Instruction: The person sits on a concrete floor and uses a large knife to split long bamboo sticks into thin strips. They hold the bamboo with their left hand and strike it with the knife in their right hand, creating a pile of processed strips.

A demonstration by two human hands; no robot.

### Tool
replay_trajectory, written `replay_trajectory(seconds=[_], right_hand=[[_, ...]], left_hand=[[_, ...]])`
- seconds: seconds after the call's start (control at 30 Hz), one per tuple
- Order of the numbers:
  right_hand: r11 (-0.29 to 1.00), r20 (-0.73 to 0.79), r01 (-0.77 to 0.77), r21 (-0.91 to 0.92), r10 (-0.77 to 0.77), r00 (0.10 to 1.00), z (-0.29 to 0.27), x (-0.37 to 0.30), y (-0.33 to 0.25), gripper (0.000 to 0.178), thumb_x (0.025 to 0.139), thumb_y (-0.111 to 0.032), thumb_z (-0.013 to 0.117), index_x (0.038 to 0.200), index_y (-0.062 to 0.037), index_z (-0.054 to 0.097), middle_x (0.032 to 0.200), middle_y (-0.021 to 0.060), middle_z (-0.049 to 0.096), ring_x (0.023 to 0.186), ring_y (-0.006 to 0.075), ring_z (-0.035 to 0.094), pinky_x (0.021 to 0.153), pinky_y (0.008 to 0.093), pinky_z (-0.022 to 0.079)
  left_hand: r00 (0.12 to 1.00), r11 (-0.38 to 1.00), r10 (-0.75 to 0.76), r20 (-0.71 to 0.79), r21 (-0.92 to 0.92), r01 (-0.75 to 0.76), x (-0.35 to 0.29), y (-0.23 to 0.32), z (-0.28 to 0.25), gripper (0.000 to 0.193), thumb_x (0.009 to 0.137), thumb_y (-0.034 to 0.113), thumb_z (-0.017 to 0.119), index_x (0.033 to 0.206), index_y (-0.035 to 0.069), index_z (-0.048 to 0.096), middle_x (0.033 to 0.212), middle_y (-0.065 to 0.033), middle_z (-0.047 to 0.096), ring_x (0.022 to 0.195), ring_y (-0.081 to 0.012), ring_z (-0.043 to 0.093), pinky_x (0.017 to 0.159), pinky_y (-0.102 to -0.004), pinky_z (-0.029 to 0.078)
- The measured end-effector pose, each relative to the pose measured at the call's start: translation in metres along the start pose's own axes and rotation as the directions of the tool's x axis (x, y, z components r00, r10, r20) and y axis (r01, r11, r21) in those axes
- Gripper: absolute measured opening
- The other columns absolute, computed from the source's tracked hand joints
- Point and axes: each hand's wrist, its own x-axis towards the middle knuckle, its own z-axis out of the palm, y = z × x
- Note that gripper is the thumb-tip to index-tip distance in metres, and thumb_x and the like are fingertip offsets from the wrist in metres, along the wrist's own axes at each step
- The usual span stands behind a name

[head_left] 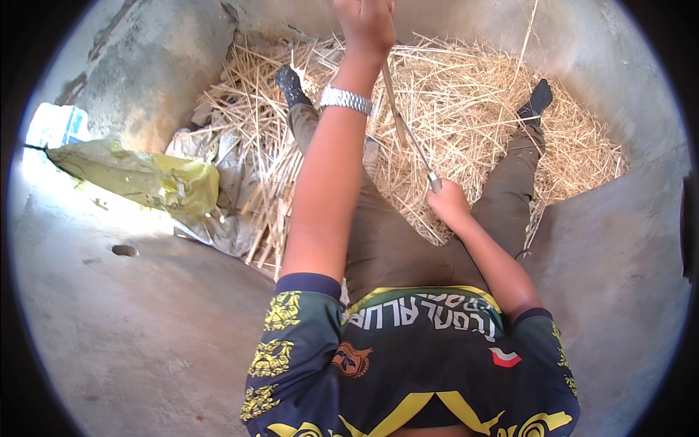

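My left hand (pixel 368 28), raised at the top edge of the view, is closed in a fist. From beneath it a thin light-brown strip (pixel 392 95), like split bamboo or cane, runs down toward the middle. Its upper end is hidden by the fist. My right hand (pixel 448 204) is wrapped round the handle of a knife (pixel 417 148), in front of my right thigh. The narrow blade points up and to the left, and its far part meets or overlaps the strip; I cannot tell whether they touch.
Loose straw-coloured shavings and strips (pixel 466 109) cover the floor between and around my outstretched legs. A yellow sack (pixel 145 175) lies at the left beside crumpled pale sheeting (pixel 226 175). Bare concrete walls (pixel 167 58) rise behind the pile. The concrete surface on the left has a small hole (pixel 125 250).
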Motion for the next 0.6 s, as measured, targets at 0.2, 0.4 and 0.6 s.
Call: replay_trajectory(seconds=[0.2,0.4,0.6], right_hand=[[0.993,0.029,0.021,0.12,-0.024,0.999,-0.002,0.013,0.027,0.018,0.086,-0.02,0.065,0.081,-0.0033,0.058,0.066,0.0118,0.063,0.05,0.023,0.06,0.054,0.0395,0.051],[0.699,0.46,-0.4,0.593,0.114,0.881,-0.03,0.002,0.001,0.025,0.094,-0.017,0.065,0.079,-0.0135,0.045,0.053,-0.004,0.044,0.039,0.0095,0.04,0.04,0.0301,0.039],[0.356,0.683,-0.613,0.705,-0.111,0.722,-0.053,0.013,0.018,0.024,0.093,-0.017,0.066,0.079,-0.0136,0.048,0.053,-0.0053,0.042,0.041,0.0068,0.039,0.041,0.0264,0.035]], left_hand=[[0.999,0.997,-0.048,-0.007,-0.053,0.048,-0.002,-0.004,0.028,0.054,0.104,0.057,0.048,0.069,0.017,0.04,0.057,0.0075,0.033,0.045,-0.0037,0.033,0.042,-0.0228,0.025],[0.997,0.997,-0.075,0.023,-0.031,0.076,0.004,-0.012,0.028,0.054,0.104,0.057,0.048,0.068,0.017,0.041,0.056,0.0081,0.034,0.045,-0.0036,0.034,0.041,-0.0226,0.025],[0.989,0.991,-0.129,0.07,-0.039,0.131,0.003,-0.02,0.045,0.056,0.105,0.056,0.048,0.065,0.017,0.042,0.057,0.0067,0.039,0.047,-0.0044,0.036,0.043,-0.0252,0.027]])
